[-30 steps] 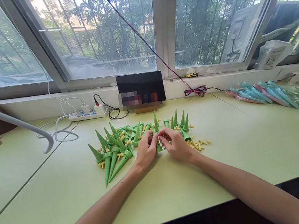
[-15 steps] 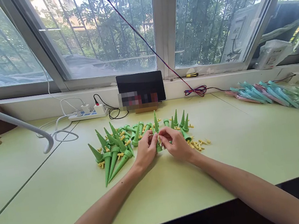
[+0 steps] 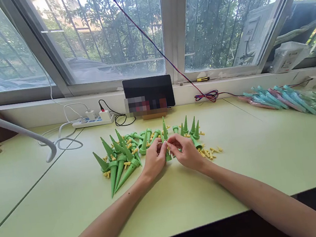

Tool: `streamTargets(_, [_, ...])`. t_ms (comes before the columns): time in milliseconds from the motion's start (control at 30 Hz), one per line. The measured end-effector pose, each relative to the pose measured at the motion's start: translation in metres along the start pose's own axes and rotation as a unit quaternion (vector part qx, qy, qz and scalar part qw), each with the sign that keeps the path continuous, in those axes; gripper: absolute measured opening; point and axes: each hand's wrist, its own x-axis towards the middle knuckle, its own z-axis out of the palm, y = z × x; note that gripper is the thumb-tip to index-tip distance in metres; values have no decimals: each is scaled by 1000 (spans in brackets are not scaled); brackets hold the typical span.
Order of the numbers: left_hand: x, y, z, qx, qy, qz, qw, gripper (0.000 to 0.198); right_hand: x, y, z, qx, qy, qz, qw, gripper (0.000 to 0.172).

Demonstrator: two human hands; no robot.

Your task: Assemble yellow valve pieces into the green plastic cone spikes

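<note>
My left hand (image 3: 155,157) is closed around a green plant watering spike (image 3: 168,157), whose wider collar end shows below the fingers. Against its side my right hand (image 3: 187,150) pinches a small yellow valve, mostly hidden by the fingertips. To the left lie several green spikes (image 3: 120,167) in a pile, some with yellow valves fitted. Just behind the hands another spike (image 3: 164,128) points upward. More spikes (image 3: 192,127) stand beyond my right hand, and loose yellow valves (image 3: 210,153) are scattered beside it.
A dark-screened tablet (image 3: 148,90) leans at the back by the window. A power strip (image 3: 93,122) with cables sits to its left, and a white curved bar (image 3: 14,130) reaches in from the left. Bagged coloured spikes (image 3: 289,101) lie at the far right.
Both hands stay almost in place, with only slight finger movement at the spike. Nothing else has visibly moved.
</note>
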Motion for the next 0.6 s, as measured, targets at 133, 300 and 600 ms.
streamTargets(133, [0,-2,0,5,-1,-3,1000,28,0,1,0,-3,-1,-2,1000,11])
streamTargets(300, [1,-3,0,0,4,-3,1000,28,0,2,0,1,-9,6,1000,12])
streamTargets(600, [0,-2,0,-11,10,-10,1000,29,0,3,0,-7,-8,-5,1000,10])
